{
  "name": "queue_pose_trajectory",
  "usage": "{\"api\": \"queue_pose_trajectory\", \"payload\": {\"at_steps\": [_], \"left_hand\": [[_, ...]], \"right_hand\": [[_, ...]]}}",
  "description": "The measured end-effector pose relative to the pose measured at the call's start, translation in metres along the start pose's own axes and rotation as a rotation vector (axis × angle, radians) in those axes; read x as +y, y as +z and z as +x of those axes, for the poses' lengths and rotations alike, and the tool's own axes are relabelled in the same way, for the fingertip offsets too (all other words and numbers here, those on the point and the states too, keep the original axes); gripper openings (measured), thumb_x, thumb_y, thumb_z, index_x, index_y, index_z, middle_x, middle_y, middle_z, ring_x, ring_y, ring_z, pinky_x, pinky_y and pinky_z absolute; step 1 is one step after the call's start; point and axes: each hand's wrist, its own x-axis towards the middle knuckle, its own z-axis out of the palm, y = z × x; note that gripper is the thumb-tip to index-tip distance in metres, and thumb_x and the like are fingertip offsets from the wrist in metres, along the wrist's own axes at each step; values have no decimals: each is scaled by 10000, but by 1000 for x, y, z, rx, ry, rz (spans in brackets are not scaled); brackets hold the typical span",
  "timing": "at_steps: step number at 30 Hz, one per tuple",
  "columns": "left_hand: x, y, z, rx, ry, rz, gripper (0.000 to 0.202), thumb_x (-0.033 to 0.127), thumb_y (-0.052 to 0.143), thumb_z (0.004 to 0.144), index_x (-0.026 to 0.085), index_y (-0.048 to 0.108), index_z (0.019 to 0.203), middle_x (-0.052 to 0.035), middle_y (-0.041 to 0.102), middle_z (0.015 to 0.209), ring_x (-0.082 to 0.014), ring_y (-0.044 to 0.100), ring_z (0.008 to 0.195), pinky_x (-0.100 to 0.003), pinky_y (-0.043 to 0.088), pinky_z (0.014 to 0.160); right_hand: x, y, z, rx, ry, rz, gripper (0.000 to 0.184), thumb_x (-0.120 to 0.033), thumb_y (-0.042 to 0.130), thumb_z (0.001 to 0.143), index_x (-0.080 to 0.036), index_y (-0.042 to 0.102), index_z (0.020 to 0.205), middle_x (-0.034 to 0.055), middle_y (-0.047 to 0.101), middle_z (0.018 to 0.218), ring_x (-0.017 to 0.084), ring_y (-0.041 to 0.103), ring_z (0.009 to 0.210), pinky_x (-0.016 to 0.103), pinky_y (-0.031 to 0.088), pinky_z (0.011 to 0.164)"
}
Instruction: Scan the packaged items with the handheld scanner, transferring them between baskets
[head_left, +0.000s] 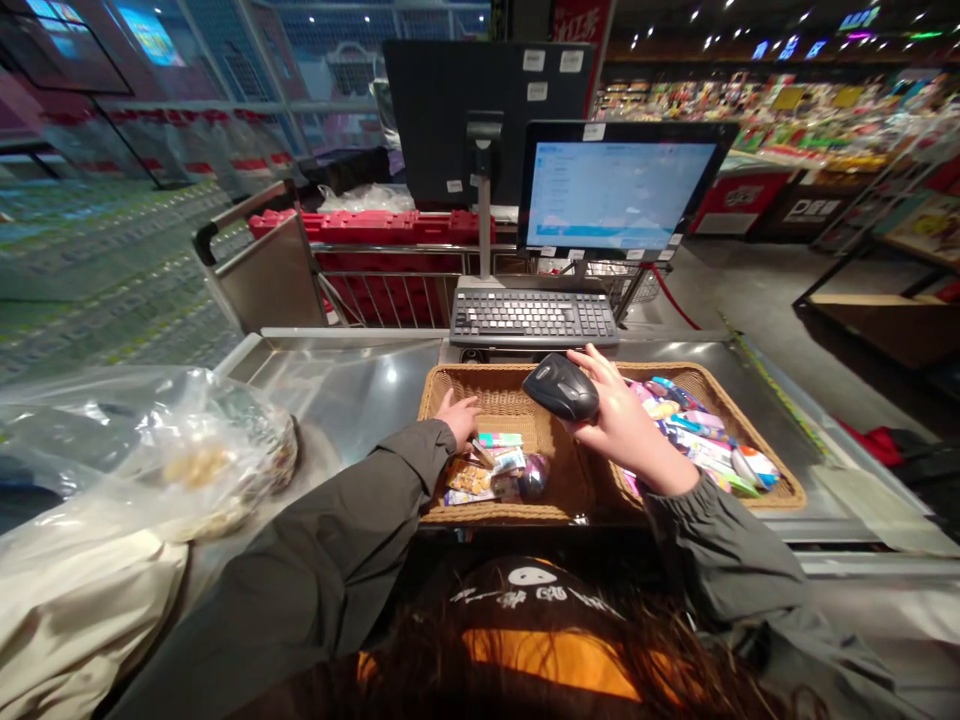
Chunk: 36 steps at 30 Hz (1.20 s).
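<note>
My right hand (619,420) is wrapped round a black handheld barcode scanner (561,387), raised above the gap between two wicker baskets. Over the left wicker basket (431,395) my left hand (459,418) reaches in with its fingers stretched out, and nothing shows in its grip. Just below those fingers lie several small packets (471,478), a green-and-pink strip (499,440) and a dark round item (534,474). Brightly coloured packaged goods (694,430) fill much of the right wicker basket (787,490), partly hidden behind my right hand and wrist.
A keyboard (534,314) stands behind the baskets, below a lit monitor (622,195) and the back of a second screen (480,110). Clear plastic bags (150,430) cover the left of the metal counter (337,375). A shopping cart (390,290) stands beyond it.
</note>
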Motion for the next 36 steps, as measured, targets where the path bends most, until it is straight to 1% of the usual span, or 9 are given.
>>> {"api": "queue_pose_trajectory", "payload": {"at_steps": [4,7,10,12,16,19,23,30,36], "left_hand": [[-16,16,-2,23,-28,-13,217,284,766,663,268,766,879,-117,659,1309,-349,386,1421,-716,8,1131],[-16,18,-2,-3,-49,6,270,285,820,593,230,759,850,-167,662,1286,-389,409,1398,-754,25,1097],[-2,5,2,-47,-30,48,332,325,873,518,214,754,808,-183,607,1362,-429,407,1389,-780,50,1078],[13,-11,6,-27,26,75,387,381,859,581,220,759,918,-196,533,1441,-427,390,1402,-782,84,1082],[49,-53,24,174,186,62,533,469,805,703,255,692,1178,-169,426,1534,-386,350,1437,-720,118,1141],[85,-77,50,284,284,36,544,483,796,724,255,675,1203,-152,408,1549,-381,354,1434,-704,118,1158],[143,-93,96,333,407,-19,424,462,742,794,260,692,1164,-130,445,1528,-375,366,1429,-712,128,1158],[239,-86,173,228,470,45,402,450,604,900,222,661,1227,-154,416,1544,-359,343,1445,-705,205,1154],[282,-59,230,199,445,95,284,362,545,920,173,742,998,-170,450,1516,-361,321,1454,-699,152,1168]], "right_hand": [[0,-1,-2,4,6,4,446,-201,646,742,-209,614,1187,167,425,1514,415,219,1493,713,278,1134],[1,-4,-6,19,28,-7,471,-222,648,752,-210,593,1219,161,426,1514,408,225,1493,697,279,1144],[7,-13,-11,43,48,-24,517,-246,643,776,-198,551,1282,163,432,1508,400,243,1488,667,291,1158],[13,-24,-16,83,59,-36,554,-270,645,792,-197,518,1326,161,441,1503,397,256,1485,647,301,1164],[34,-53,-29,206,116,-90,583,-321,646,822,-226,485,1374,138,477,1479,378,316,1463,624,311,1175],[53,-78,-43,290,169,-150,559,-341,643,830,-215,516,1359,133,512,1447,363,380,1431,597,303,1196],[79,-106,-65,379,279,-226,600,-398,647,828,-181,518,1373,147,527,1434,392,375,1428,610,318,1182],[111,-131,-95,454,351,-270,600,-415,648,829,-164,527,1360,160,549,1415,379,436,1391,590,336,1178],[136,-138,-115,446,402,-239,692,-412,675,807,-110,472,1395,214,499,1450,371,380,1431,561,332,1184]]}}
